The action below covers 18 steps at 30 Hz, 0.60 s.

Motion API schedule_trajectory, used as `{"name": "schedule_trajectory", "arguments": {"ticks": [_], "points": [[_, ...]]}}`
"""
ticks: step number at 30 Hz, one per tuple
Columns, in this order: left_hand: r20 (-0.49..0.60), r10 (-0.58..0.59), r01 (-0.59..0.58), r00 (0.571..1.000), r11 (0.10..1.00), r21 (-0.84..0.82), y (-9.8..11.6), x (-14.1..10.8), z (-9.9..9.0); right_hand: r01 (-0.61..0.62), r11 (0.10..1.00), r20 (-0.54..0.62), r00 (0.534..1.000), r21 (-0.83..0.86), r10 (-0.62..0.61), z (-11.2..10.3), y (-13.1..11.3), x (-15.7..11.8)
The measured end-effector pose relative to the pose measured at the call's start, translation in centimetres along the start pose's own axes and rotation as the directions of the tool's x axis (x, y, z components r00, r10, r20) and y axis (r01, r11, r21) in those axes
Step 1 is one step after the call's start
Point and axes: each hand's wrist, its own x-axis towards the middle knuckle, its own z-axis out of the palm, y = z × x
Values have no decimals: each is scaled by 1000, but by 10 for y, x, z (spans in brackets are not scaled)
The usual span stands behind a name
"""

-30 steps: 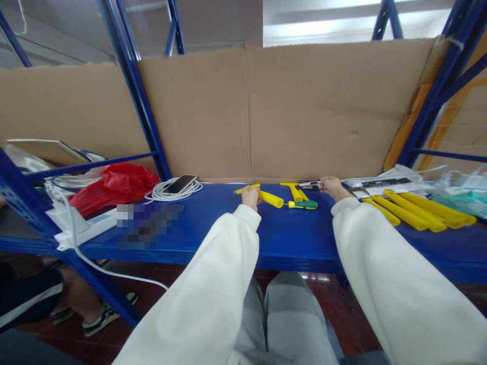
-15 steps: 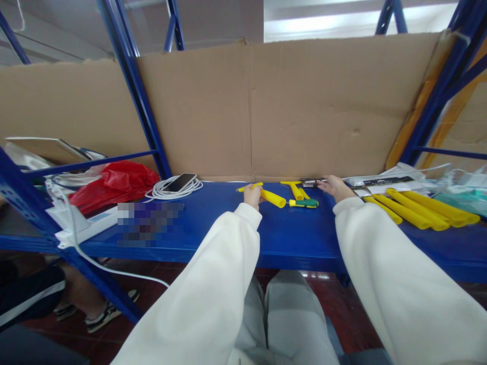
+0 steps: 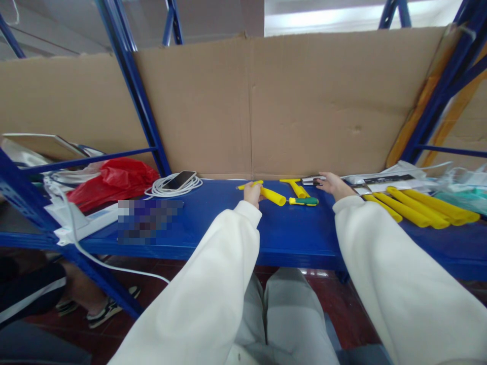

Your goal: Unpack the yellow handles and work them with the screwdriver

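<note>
My left hand [image 3: 251,194] is closed around a yellow T-shaped tool [image 3: 273,196], whose round handle points right toward the camera. Over the back of the shelf, my right hand [image 3: 335,185] has its thumb and fingers at the end of a small flat black-and-silver piece [image 3: 310,180], too small to name more exactly. Between the hands lies a second yellow T-shaped tool [image 3: 296,188], its crossbar toward the back. A green screwdriver with yellow ends [image 3: 306,202] rests just in front of it.
Several yellow tubes [image 3: 418,209] lie at the right, before white packaging [image 3: 395,177]. On the left are a phone [image 3: 180,180] on a coiled white cable [image 3: 155,191], a red plastic bag [image 3: 114,182] and a white power strip [image 3: 89,223]. Cardboard [image 3: 304,106] walls the back. A person's leg shows lower left.
The far end of the black-and-silver piece by my right hand looks slightly shifted, and the right fingers are a little more raised. The left hand keeps its hold; the view tilts slightly.
</note>
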Motion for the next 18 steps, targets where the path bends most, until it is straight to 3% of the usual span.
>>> {"name": "schedule_trajectory", "arguments": {"ticks": [13, 18], "points": [[-13, -4, 4, 1000, 1000, 9, 2, -1, 0, -2, 1000, -37, 999, 16, 3, 12, -2, -2], [-15, -5, 5, 1000, 1000, -12, 1, 1, -1, 132, 986, -102, 985, -98, -142, 17, -3, -8]]}}
